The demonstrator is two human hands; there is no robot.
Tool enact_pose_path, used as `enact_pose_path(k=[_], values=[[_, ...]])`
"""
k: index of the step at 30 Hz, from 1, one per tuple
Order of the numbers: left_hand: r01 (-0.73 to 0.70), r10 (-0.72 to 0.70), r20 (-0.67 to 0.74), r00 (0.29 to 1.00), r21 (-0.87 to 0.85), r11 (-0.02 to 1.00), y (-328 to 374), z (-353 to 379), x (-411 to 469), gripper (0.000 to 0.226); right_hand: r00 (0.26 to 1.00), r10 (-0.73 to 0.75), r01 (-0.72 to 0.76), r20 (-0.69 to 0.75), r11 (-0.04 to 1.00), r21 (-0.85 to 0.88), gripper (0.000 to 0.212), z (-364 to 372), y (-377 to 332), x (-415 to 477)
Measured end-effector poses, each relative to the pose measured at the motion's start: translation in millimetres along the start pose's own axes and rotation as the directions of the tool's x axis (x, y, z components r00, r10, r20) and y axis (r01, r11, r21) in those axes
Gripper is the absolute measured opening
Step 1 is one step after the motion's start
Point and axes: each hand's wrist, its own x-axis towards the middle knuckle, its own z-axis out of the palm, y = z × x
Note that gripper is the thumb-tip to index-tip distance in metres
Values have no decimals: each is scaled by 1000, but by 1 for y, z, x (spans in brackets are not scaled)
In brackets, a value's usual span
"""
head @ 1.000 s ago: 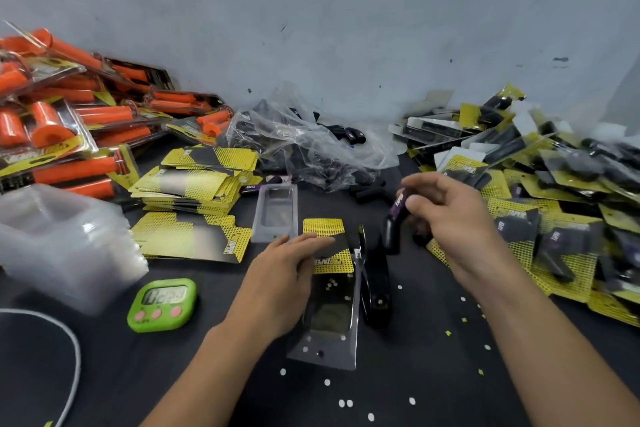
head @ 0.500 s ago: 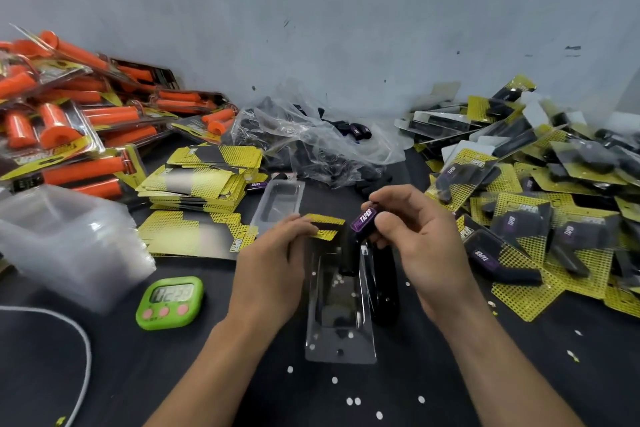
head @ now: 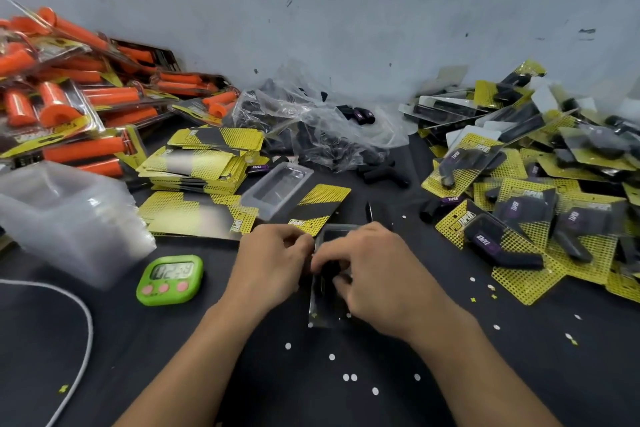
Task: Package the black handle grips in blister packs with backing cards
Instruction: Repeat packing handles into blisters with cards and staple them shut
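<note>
Dark tabletop (head: pixel 304 402) is carrying the clear blister pack (head: pixel 320 317) at centre, with a yellow-and-black backing card (head: pixel 320 206) lying just beyond its far end. Left hand (head: pixel 273 260) and right hand (head: pixel 375 276) are meeting over the pack, fingers curling onto it. The black handle grip inside is staying largely hidden beneath them. Finished packs (head: pixel 519 215) at right are showing "TAPER" labels. Green timer (head: pixel 169 279) digits are showing too blurred to read.

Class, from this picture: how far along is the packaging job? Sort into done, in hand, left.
Done: a pile of carded packs at right. In hand: the left hand pinches a clear blister while the right hand seems to seat a black grip in it. Left: loose grips in the plastic bag, stacked backing cards, empty blisters.
</note>
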Motion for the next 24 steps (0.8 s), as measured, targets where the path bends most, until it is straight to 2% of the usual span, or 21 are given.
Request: enact_pose_path(k=[2, 3, 4, 7, 10, 11, 13, 15, 16, 20, 24], values=[[-12, 15, 28, 999, -90, 996, 1, 1, 2, 14, 997, 6, -4, 78, 1000, -22, 30, 1, 0, -1], [-10, 14, 27, 1000, -120, 993, 1, 2, 3, 14, 997, 9, -9, 71, 1000, -8, 29, 1, 1, -1], [7, -2, 29, 1000, -167, 986, 0, 3, 4, 18, 999, 21, -22, 26, 1000, 21, 29, 0, 2, -2], [58, -42, 58, 997, -309, 949, -2, 3, 5, 21, 958, 121, -107, -261, 992, 68, 30, -2, 10, -1], [61, -25, 105, 994, -363, 930, -1, 1, 3, 20, 909, 234, -231, -345, 972, 50, 31, 0, 22, -1], [59, -14, 134, 991, -334, 941, 0, 1, 2, 28, 903, 253, -253, -346, 966, 47, 30, 0, 25, -2], [6, 17, 179, 984, -128, 992, 2, 2, 1, 51, 896, 280, -281, -343, 958, 50, 26, 3, 30, -2], [-77, 59, 162, 985, 106, 991, 3, 4, 0, 70, 893, 293, -291, -342, 955, 57, 23, 6, 33, -1], [-101, 82, 138, 987, 139, 985, 3, 5, 0, 72, 893, 298, -294, -338, 954, 64, 22, 7, 34, 0], [-82, 82, -23, 996, 6, 997, -1, 6, 1, 55, 885, 313, -299, -343, 949, 95, 19, 13, 29, 4], [-37, 38, -85, 996, 9, 999, -2, 11, 4, 33, 886, 321, -289, -336, 947, 142, 30, 13, 18, 17]])
